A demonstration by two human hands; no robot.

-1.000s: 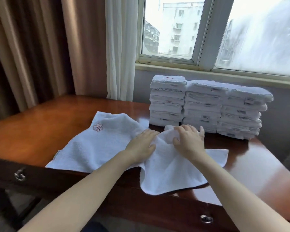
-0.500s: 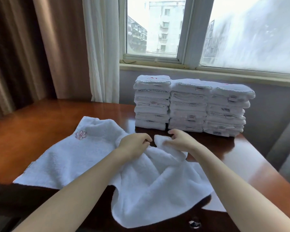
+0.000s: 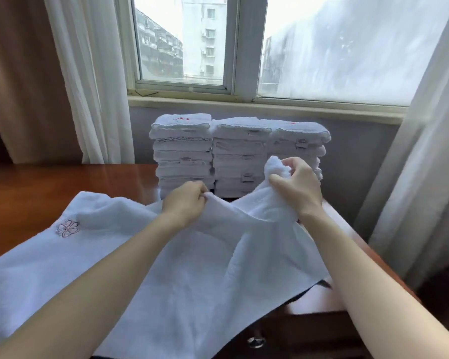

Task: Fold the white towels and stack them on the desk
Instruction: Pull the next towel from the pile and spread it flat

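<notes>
Both forearms enter from the bottom edge; elbows cut off. Drawer knob point(image 3: 255, 342) just visible under the desk's front edge, half in shadow.

Open white towel point(image 3: 192, 281) spread across the near part of the desk point(image 3: 62, 182), its front hem hanging over the edge and running out of frame at lower left. Red outline flower point(image 3: 67, 228) stitched near its far left corner.

Left hand point(image 3: 186, 203): fingers curled, pinching the towel's far edge; fingertips hidden in the fold. Right hand point(image 3: 296, 187): closed round a bunched corner of the same towel, held up off the desk, higher than the left. Cloth sags between the two hands.

Behind them, folded towels point(image 3: 239, 156) in three stacks side by side at the desk's far edge, against the wall. Lower right stack hidden by the right hand and lifted cloth. Small labels point(image 3: 249, 177) show on some folds; print unreadable.

Window point(image 3: 244, 47) above, curtains point(image 3: 88, 73) both sides. Right pane hazy; buildings point(image 3: 182, 47) seen through the left.
</notes>
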